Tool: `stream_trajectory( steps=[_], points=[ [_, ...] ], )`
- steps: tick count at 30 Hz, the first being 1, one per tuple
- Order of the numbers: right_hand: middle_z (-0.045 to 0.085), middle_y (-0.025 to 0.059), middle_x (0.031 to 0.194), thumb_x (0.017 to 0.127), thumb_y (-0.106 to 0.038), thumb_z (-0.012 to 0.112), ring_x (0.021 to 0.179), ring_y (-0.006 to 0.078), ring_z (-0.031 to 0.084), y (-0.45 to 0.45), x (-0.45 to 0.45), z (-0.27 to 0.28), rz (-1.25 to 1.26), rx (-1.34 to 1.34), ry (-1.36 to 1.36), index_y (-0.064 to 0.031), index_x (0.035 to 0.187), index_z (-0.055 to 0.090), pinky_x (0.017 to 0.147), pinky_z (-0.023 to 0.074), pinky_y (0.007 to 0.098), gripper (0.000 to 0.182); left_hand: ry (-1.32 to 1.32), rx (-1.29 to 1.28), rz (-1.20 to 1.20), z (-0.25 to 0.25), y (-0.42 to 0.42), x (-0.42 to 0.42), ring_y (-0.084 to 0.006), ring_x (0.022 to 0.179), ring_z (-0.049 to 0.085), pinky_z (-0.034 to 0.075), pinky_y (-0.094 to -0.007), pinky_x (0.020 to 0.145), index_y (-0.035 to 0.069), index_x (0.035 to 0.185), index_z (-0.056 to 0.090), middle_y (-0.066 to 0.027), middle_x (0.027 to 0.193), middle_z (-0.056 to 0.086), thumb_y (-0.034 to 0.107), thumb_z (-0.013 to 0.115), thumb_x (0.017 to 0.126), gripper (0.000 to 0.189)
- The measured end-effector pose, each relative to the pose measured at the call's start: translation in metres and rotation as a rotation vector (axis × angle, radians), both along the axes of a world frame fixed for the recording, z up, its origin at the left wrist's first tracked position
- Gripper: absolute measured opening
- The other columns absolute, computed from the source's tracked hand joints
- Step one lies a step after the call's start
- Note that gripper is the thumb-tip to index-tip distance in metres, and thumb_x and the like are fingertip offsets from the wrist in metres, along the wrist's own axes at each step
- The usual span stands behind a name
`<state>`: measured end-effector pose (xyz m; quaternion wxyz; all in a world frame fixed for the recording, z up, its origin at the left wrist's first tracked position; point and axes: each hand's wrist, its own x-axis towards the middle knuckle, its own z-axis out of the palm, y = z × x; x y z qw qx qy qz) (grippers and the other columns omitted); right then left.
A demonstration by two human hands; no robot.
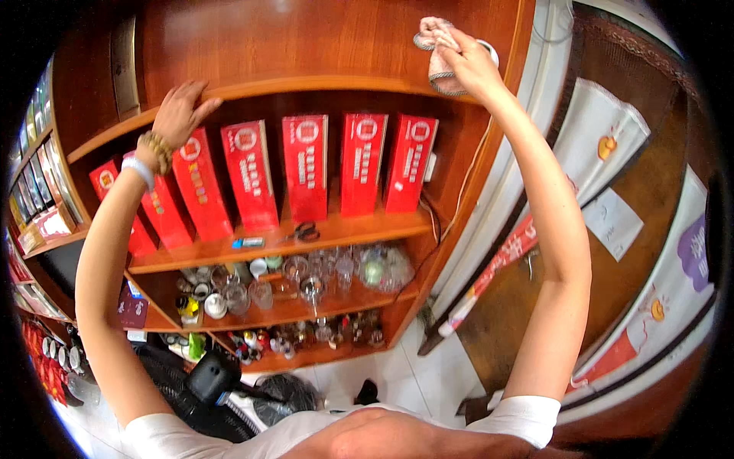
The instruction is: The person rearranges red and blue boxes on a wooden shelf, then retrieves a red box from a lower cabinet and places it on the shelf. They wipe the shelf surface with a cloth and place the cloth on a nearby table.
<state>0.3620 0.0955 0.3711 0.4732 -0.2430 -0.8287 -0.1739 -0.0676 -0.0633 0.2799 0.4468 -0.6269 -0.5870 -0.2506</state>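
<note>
My right hand grips a bunched pink cloth with a dark striped hem, at the right end of the upper wooden shelf. Part of the cloth hangs over that shelf's front edge. My left hand, with a beaded bracelet and a pale bangle at the wrist, lies at the same front edge further left. Its fingers are spread and hold nothing. Below it stands a row of red boxes bearing writing, and my left forearm hides parts of those at the left end.
Scissors and a small blue-and-white item lie before the boxes. Glassware and a plastic-wrapped bundle fill the shelf below. A loose cable runs down the right side. A black chair stands at lower left, beside a black bag.
</note>
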Motion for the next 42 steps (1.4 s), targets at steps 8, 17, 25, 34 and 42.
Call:
stream_trajectory(
  steps=[8,17,25,34,42],
  points=[
    [0.055,0.0207,0.104,0.08,-0.025,0.047,0.096,0.0349,0.054,0.103,-0.039,0.019,-0.351,-0.48,-0.593,-0.0055,0.111,0.051,0.082,0.0418,0.039,0.037,-0.241,0.106,-0.036,-0.005,-0.009,0.026,-0.0317,0.094,0.051,0.039,-0.037,0.083,-0.001,0.096,0.057,-0.0172,0.096,0.057,0.026,0.057,0.08,0.031],
    [0.045,0.0143,0.114,0.084,-0.021,0.039,0.108,0.0284,0.043,0.142,-0.12,-0.021,0.589,-0.292,-0.637,-0.0074,0.109,0.041,0.088,0.0329,0.0375,0.029,-0.461,-0.176,0.009,0.02,-0.014,0.051,-0.0314,0.106,0.047,0.034,-0.0372,0.093,-0.005,0.103,0.055,-0.0194,0.11,0.053,0.031,0.054,0.081,0.042],
    [0.054,0.0157,0.106,0.082,-0.024,0.047,0.098,0.0288,0.051,0.108,-0.179,-0.009,0.654,-0.366,-0.284,-0.0003,0.114,0.044,0.085,0.0391,0.0352,0.04,-0.559,-0.602,-0.464,0.093,0.095,0.129,-0.0237,0.107,0.048,0.036,-0.031,0.09,-0.003,0.119,0.044,-0.0193,0.108,0.055,0.042,0.041,0.087,0.055],
    [0.06,0.0136,0.09,0.075,-0.029,0.061,0.085,0.0288,0.056,0.051,-0.057,-0.059,0.23,-0.001,-0.114,-0.0006,0.091,0.057,0.073,0.0443,0.0372,0.033,-0.107,-0.949,-0.532,0.077,0.269,0.14,-0.027,0.11,0.045,0.03,-0.0346,0.097,0.011,0.12,0.048,-0.016,0.115,0.051,0.039,0.035,0.09,0.043],
    [0.053,0.0066,0.075,0.064,-0.036,0.067,0.066,0.0207,0.05,0.07,-0.075,-0.088,0.193,0.417,0.174,-0.0029,0.077,0.054,0.058,0.0347,0.0326,0.038,0.144,-1.137,-0.584,0.103,0.38,0.272,-0.0247,0.122,0.031,0.021,-0.0328,0.102,0.012,0.128,0.038,-0.0134,0.131,0.036,0.032,0.035,0.091,0.042]
  ],
)
